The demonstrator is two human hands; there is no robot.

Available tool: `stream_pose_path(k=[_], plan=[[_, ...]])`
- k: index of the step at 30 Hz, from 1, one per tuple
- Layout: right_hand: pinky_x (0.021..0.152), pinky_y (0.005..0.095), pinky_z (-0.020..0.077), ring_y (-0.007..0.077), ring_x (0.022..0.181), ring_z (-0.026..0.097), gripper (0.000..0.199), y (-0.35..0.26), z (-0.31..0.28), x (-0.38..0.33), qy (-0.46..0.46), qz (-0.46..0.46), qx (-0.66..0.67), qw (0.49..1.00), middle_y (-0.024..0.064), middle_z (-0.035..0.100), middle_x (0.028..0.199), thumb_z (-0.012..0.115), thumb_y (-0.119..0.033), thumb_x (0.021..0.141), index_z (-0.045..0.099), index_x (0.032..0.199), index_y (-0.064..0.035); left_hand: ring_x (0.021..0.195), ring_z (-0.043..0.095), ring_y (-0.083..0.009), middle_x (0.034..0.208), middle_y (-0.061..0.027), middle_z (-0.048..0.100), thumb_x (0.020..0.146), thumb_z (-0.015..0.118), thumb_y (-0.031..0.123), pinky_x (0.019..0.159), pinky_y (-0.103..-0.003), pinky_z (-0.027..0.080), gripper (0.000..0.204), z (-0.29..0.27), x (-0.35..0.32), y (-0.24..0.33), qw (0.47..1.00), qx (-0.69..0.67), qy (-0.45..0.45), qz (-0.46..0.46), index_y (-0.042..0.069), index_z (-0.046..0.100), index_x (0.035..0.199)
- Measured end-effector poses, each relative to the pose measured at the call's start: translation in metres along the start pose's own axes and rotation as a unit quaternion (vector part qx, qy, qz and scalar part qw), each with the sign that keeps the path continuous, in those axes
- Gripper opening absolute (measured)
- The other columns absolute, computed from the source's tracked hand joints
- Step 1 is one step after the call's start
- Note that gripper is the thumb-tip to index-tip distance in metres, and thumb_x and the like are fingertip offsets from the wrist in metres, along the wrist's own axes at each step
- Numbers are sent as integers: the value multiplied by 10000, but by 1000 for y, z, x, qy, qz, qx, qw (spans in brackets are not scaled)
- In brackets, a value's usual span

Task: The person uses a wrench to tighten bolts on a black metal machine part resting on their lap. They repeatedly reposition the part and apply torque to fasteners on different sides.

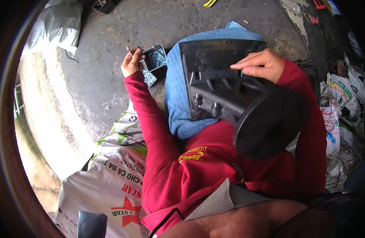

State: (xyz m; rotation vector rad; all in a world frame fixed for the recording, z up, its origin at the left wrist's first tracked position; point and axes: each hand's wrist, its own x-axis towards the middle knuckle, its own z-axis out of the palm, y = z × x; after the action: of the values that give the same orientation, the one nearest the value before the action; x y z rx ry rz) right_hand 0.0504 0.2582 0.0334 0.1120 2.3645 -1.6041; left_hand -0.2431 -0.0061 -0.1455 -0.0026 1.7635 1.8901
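Note:
Across my lap, on blue trousers, lies a large black moulded plastic part, with a flat ribbed plate and a round disc-like end tilted toward my chest. Small metal fasteners show along its side. My right hand grips a ridge of the plate between thumb and outstretched fingers. To the left, over the floor, my left hand pinches a thin, shiny metal piece, too small to name surely. Just beside that hand is a dark open box of screws. A second box of small bright metal pieces sits partly behind my wrist.
A white printed sack lies at my near left. More sacks are heaped on the right, near dark plastic pieces. Clear plastic sheeting is at the far left; a yellow-handled tool lies at the far edge.

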Motion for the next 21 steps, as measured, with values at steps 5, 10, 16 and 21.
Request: stream_pose_path(k=[5,10,16,21], plan=[[857,337,472,253,970,611,292,-4,27,-9,-16,-75,-103,992,109,656,1032,603,-169,864,637,1146,-104,558,562,-76,831,-116,667,824,655,27,453,-183,381,127,47,-75,93,987,-11,-137,84,-11,655,944],[863,334,467,244,976,606,292,7,32,-13,16,-130,-127,983,111,649,1038,581,-208,887,632,1148,-89,658,620,-128,926,-149,651,784,649,-64,593,-232,510,105,99,-132,130,924,57,-353,133,-53,655,888],[937,393,454,251,1052,583,449,-2,20,-4,37,45,607,793,112,564,1198,509,-359,930,507,1232,-27,699,620,-124,822,-54,631,781,684,-23,619,-238,496,203,169,-148,136,784,294,-484,253,-42,641,978],[871,400,502,249,963,617,361,2,24,-3,81,-7,686,723,105,594,1072,522,-313,923,518,1105,-2,751,645,-151,826,-72,629,752,697,-23,640,-256,511,256,196,-161,139,754,371,-412,352,-7,609,992]])
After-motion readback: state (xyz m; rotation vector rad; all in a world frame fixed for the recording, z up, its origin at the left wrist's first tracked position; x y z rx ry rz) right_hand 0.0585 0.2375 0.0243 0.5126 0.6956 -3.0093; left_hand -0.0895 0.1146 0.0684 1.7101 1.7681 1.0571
